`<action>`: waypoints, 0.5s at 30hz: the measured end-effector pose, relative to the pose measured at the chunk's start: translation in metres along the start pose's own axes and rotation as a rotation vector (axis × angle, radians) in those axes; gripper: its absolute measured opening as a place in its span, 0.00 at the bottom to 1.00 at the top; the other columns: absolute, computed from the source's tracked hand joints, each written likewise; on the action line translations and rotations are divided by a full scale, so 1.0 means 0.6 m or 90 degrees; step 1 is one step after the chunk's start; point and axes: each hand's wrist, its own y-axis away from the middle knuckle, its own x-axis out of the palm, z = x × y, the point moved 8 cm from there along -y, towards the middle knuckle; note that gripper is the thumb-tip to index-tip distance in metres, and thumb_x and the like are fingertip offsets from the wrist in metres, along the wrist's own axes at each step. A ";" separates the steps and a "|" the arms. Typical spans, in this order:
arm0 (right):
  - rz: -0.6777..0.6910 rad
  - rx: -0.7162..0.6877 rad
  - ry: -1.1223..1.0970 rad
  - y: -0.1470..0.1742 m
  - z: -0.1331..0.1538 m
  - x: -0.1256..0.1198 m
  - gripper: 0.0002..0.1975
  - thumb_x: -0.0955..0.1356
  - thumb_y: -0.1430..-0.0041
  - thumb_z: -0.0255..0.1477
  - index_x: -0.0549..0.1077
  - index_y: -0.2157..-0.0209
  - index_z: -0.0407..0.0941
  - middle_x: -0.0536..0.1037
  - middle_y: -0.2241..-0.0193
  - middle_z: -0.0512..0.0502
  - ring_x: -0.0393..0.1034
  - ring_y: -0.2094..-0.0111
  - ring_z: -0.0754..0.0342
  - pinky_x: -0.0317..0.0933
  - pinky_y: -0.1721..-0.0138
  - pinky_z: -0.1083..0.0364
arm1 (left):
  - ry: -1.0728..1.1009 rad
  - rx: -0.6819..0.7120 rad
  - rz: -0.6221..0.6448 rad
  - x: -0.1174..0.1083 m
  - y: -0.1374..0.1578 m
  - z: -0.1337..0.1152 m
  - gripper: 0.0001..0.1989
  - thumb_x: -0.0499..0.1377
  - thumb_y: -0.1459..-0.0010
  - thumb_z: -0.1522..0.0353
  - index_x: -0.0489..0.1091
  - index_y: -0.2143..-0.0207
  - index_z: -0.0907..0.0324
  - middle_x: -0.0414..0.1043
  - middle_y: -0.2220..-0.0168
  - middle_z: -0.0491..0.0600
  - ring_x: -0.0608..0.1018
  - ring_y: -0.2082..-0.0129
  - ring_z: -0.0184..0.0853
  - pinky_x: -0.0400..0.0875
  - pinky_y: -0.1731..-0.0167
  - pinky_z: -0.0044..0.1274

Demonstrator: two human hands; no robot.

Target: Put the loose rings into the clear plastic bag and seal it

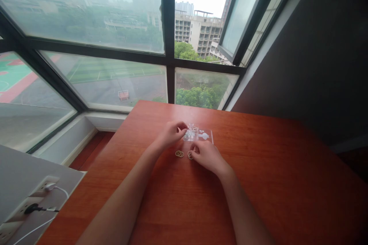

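Note:
A small clear plastic box (191, 134) with its lid (207, 134) folded open to the right lies on the table. Small shiny and pale pieces show inside, too small to name. My left hand (171, 134) is at the box's left edge, thumb and fingers curled closed against it. Just in front of the box, my right hand (207, 156) has its fingertips pinched on pale yellow rings (189, 155), partly hidden by the fingers. To their left, several similar rings (179, 154) lie overlapping in a short row.
The reddish-brown wooden table (258, 183) reaches to the window frame (170, 84). One window pane (238, 23) on the right stands open. Below the table's left edge, a wall socket strip (27, 206) holds a black plug (31, 208) and a white plug (50, 187) with cables.

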 end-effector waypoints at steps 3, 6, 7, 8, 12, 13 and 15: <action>-0.025 0.010 -0.030 -0.004 -0.001 -0.001 0.02 0.66 0.45 0.28 0.72 0.69 0.46 0.75 0.76 0.52 0.65 0.74 0.58 0.49 0.72 0.59 | -0.001 0.004 0.000 0.000 0.000 -0.001 0.08 0.57 0.46 0.70 0.76 0.67 0.61 0.76 0.71 0.49 0.73 0.74 0.29 0.64 0.74 0.19; -0.053 0.027 -0.018 -0.007 -0.009 -0.006 0.03 0.66 0.44 0.29 0.73 0.68 0.47 0.75 0.76 0.52 0.65 0.74 0.58 0.49 0.73 0.59 | 0.000 0.002 -0.003 -0.001 0.000 0.000 0.08 0.57 0.46 0.70 0.75 0.68 0.62 0.76 0.72 0.49 0.72 0.75 0.29 0.64 0.75 0.19; -0.054 0.030 -0.008 -0.007 -0.012 -0.007 0.04 0.66 0.44 0.29 0.73 0.68 0.47 0.75 0.76 0.52 0.65 0.73 0.58 0.48 0.73 0.59 | 0.000 0.002 -0.004 -0.001 0.000 0.001 0.08 0.57 0.46 0.70 0.75 0.68 0.62 0.76 0.72 0.48 0.72 0.75 0.29 0.64 0.75 0.19; -0.048 0.031 0.002 -0.007 -0.014 -0.007 0.04 0.66 0.44 0.30 0.74 0.68 0.47 0.75 0.76 0.52 0.65 0.73 0.57 0.48 0.73 0.59 | 0.000 0.003 -0.004 -0.001 0.000 0.001 0.08 0.57 0.46 0.70 0.75 0.67 0.62 0.76 0.72 0.48 0.72 0.75 0.28 0.64 0.75 0.18; 0.028 0.015 0.036 -0.003 -0.015 0.002 0.05 0.67 0.47 0.32 0.76 0.69 0.48 0.76 0.73 0.51 0.67 0.71 0.57 0.48 0.73 0.59 | -0.002 0.002 0.000 0.000 0.000 0.001 0.08 0.57 0.46 0.70 0.75 0.67 0.62 0.76 0.72 0.48 0.72 0.75 0.28 0.64 0.75 0.18; 0.042 0.016 0.049 -0.001 -0.015 0.004 0.05 0.67 0.48 0.32 0.76 0.69 0.49 0.76 0.72 0.50 0.67 0.70 0.56 0.48 0.73 0.59 | -0.004 0.000 -0.001 -0.001 0.000 0.001 0.08 0.57 0.46 0.70 0.75 0.67 0.62 0.76 0.72 0.48 0.72 0.76 0.28 0.64 0.75 0.18; 0.051 0.022 0.080 0.001 -0.012 0.005 0.06 0.67 0.49 0.32 0.76 0.70 0.49 0.77 0.71 0.50 0.68 0.69 0.55 0.47 0.73 0.59 | -0.008 -0.003 -0.002 -0.001 0.000 0.000 0.08 0.57 0.46 0.70 0.75 0.67 0.62 0.76 0.72 0.48 0.72 0.76 0.28 0.64 0.75 0.19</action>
